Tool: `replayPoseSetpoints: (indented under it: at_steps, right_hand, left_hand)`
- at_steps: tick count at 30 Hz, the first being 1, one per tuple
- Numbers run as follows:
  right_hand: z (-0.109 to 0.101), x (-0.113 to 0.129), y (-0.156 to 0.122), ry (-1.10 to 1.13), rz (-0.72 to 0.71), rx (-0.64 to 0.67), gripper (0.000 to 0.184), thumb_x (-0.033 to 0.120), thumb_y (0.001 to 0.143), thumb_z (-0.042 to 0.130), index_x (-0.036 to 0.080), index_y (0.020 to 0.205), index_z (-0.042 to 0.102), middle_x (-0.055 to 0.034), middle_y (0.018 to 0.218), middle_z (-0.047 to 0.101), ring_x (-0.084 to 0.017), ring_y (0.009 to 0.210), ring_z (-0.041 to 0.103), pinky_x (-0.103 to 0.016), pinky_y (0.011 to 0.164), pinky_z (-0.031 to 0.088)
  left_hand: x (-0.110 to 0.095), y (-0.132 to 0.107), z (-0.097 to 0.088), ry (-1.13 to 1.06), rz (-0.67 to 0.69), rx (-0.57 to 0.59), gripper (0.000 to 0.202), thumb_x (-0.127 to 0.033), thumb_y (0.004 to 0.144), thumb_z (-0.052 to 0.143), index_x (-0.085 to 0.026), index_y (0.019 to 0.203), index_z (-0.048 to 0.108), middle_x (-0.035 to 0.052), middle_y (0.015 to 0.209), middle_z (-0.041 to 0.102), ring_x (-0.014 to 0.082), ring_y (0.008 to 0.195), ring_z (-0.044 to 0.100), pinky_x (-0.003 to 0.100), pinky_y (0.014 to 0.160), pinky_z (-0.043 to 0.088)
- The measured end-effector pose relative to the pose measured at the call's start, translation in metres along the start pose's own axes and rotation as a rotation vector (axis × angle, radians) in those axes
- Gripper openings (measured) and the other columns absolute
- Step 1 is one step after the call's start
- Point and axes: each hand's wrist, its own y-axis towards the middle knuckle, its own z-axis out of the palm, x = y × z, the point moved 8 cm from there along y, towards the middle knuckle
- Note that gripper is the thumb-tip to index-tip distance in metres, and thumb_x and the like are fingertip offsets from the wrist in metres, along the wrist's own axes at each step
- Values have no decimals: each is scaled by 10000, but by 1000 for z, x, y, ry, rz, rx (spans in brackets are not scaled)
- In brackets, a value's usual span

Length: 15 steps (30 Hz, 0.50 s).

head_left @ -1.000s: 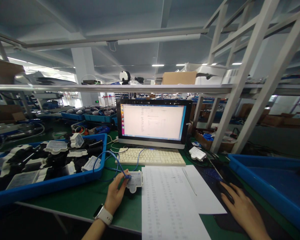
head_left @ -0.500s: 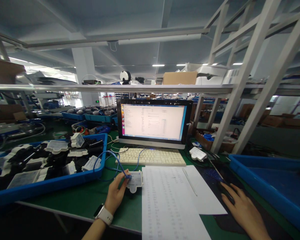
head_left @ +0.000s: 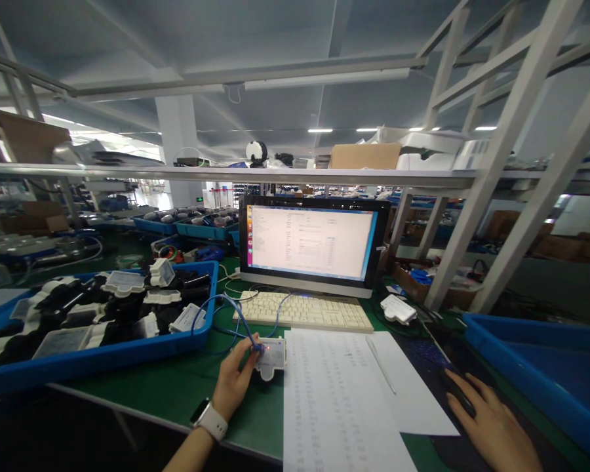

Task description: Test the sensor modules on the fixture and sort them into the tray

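Head view: left hand point(head_left: 233, 387) on a white module point(head_left: 273, 356), right hand point(head_left: 491, 426) on the mouse point(head_left: 461, 395).
I see the left hand's fingers point(head_left: 246, 356) closed on the left end of the white module, where the blue cable point(head_left: 236, 314) plugs in (a red light glows at that spot). The module lies on the green surface point(head_left: 177, 393), touching the left edge of the printed sheet point(head_left: 334, 406), in front of the keyboard point(head_left: 302, 311) and monitor point(head_left: 312, 242). The right hand's fingers lie stretched flat over the mouse, not curled. A blue tray point(head_left: 103, 358) of parts sits to the left.
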Motion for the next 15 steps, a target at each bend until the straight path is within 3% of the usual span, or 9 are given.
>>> replayPoseSetpoints:
  at_steps: [5, 8, 12, 15]
  right_hand:
    - [1, 1, 0, -27, -14, -3, 608, 517, 841, 224, 170, 1166, 603, -166, 1171, 529, -315, 1008, 559, -450, 813, 475]
    - [-14, 10, 0, -98, -20, -98, 613, 544, 827, 261, 173, 1198, 578, -168, 1182, 528, -358, 1057, 516, -491, 816, 459]
    - [-46, 43, 0, -115, -140, -278, 559, 506, 829, 313, 138, 1134, 602, -178, 1186, 530, -387, 1169, 407, -517, 882, 401]
    - [-57, 71, 7, 30, -211, -240, 446, 453, 827, 349, 150, 990, 633, -148, 1036, 603, -320, 1044, 514, -447, 861, 418]
  left_hand:
    - [2, -2, 2, 2, -5, -3, 205, -257, 869, 506, -220, 1055, 585, 66, 1118, 637, 197, 1044, 600, 317, 888, 504]
    - [3, -2, -2, -11, -21, -55, 190, -271, 876, 488, -213, 1036, 571, 75, 1089, 632, 208, 1033, 596, 335, 869, 505]
    - [14, -3, -13, -16, -94, -187, 210, -304, 885, 455, -191, 1050, 522, 89, 1006, 612, 213, 942, 615, 356, 823, 506]
    - [24, -5, -20, 29, -179, -247, 260, -342, 878, 442, -175, 1071, 489, 91, 972, 572, 205, 837, 623, 351, 739, 516]
